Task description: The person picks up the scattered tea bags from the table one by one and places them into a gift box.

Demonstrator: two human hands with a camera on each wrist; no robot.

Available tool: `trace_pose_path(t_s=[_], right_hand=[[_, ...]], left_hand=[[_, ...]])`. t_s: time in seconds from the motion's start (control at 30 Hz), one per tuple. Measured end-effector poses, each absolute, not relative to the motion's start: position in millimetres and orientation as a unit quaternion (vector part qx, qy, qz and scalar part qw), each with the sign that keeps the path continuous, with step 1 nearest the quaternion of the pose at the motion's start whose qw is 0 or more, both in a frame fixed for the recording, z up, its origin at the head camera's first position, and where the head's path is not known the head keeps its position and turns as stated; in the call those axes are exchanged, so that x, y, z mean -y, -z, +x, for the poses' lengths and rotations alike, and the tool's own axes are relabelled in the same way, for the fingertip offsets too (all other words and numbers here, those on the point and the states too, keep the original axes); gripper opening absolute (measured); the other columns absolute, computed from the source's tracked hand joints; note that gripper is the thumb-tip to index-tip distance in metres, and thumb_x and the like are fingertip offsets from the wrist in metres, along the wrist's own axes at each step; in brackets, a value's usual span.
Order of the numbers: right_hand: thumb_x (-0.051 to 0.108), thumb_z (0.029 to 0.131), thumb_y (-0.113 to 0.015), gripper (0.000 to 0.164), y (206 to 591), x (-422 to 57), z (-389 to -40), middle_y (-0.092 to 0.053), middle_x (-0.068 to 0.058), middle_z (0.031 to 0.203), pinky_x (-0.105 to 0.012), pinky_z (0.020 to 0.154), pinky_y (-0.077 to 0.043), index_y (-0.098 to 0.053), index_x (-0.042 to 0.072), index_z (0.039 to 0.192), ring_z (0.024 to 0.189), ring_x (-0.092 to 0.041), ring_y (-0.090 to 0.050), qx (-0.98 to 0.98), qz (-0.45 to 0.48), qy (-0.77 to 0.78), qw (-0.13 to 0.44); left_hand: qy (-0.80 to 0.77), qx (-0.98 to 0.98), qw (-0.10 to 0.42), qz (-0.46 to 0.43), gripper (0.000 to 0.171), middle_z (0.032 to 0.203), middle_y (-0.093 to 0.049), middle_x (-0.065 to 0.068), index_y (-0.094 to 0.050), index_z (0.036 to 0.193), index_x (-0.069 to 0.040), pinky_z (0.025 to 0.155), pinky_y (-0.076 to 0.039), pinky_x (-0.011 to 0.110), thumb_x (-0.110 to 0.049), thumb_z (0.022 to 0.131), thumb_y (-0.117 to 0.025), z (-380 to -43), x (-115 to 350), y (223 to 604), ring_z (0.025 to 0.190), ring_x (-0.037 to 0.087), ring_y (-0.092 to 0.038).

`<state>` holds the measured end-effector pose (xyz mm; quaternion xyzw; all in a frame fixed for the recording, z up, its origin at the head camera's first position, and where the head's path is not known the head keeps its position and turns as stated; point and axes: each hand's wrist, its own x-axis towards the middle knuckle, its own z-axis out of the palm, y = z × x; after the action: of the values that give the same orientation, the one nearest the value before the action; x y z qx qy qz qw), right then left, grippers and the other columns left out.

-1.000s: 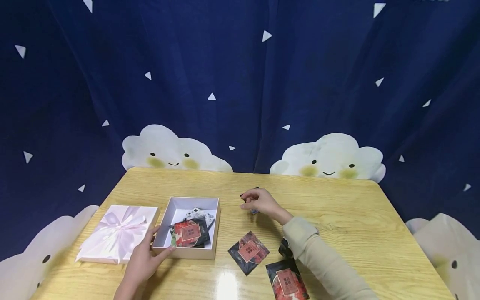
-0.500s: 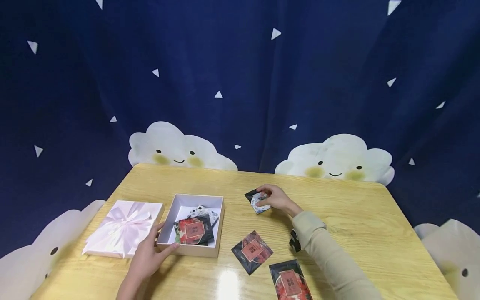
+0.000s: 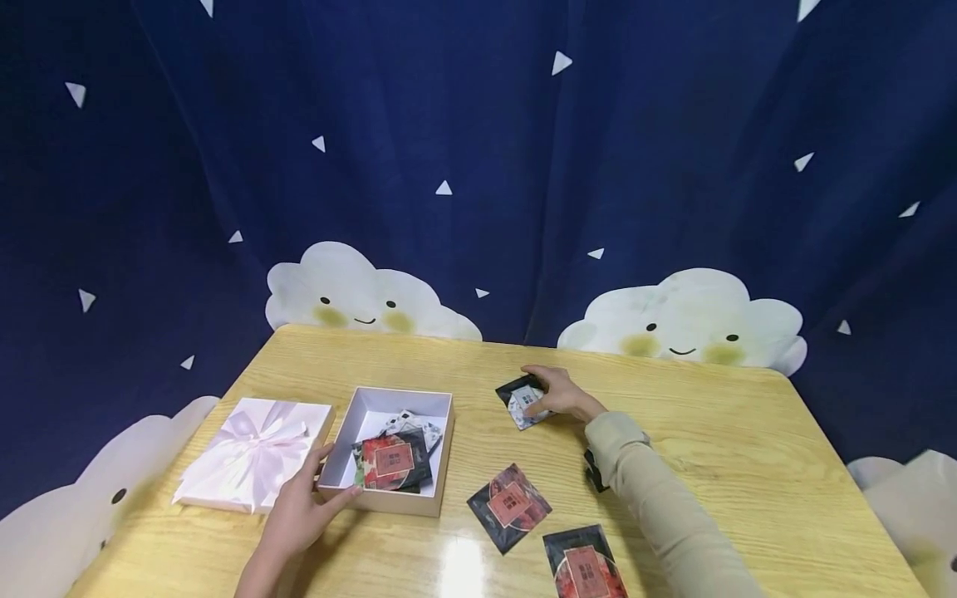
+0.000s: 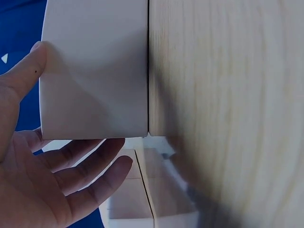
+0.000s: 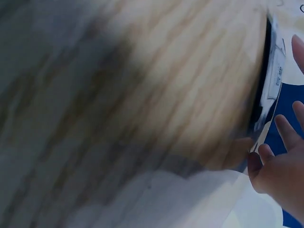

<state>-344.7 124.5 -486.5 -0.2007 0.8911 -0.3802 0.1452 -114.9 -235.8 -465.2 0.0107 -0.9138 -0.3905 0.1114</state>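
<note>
The left hand, loosely spread, touches the box — presumably steadying it — while the right hand, wide, spans a patterned sachet.

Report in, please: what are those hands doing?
Left hand touching lidless box. Right hand over white-patterned packet, fingers spread. Two loose red-labelled packets nearby; no obstruction visible.

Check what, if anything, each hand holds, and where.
Left hand holds the open gift box at its near-left corner, thumb at the front rim. Right hand is spread over a white-patterned black sachet; no grip visible.
</note>
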Motion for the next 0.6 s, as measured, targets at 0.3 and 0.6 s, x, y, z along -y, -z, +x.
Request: trace_pose_path(t_s=[0.3, 0.6], right_hand=[[0.000, 0.061, -0.078, 0.075, 485, -122, -338, -0.044, -0.018, 0.131, -0.051, 0.096, -0.029, -0.048, 0.003, 0.130, 0.114, -0.037, -0.030, -0.911, -0.208, 0.338, 0.111], [-0.001, 0.059, -0.076, 0.053, 482, -125, -334, -0.057, -0.018, 0.112, -0.047, 0.091, -0.032, -0.063, 0.001, 0.110, 0.103, -0.034, -0.043, -0.922, -0.212, 0.320, 0.053]], left_hand=[[0.393, 0.912, 0.119, 0.004, 0.069, 0.105, -0.058, 0.028, -0.042, 0.127, 0.004, 0.059, -0.048, 0.026, -0.021, 0.073, -0.077, -115, 236, 464, 0.077, 0.020, -0.058], [0.378, 0.918, 0.122, 0.004, 0.069, 0.106, -0.057, 0.030, -0.042, 0.127, 0.004, 0.059, -0.048, 0.027, -0.022, 0.073, -0.077, -114, 236, 464, 0.078, 0.022, -0.059]])
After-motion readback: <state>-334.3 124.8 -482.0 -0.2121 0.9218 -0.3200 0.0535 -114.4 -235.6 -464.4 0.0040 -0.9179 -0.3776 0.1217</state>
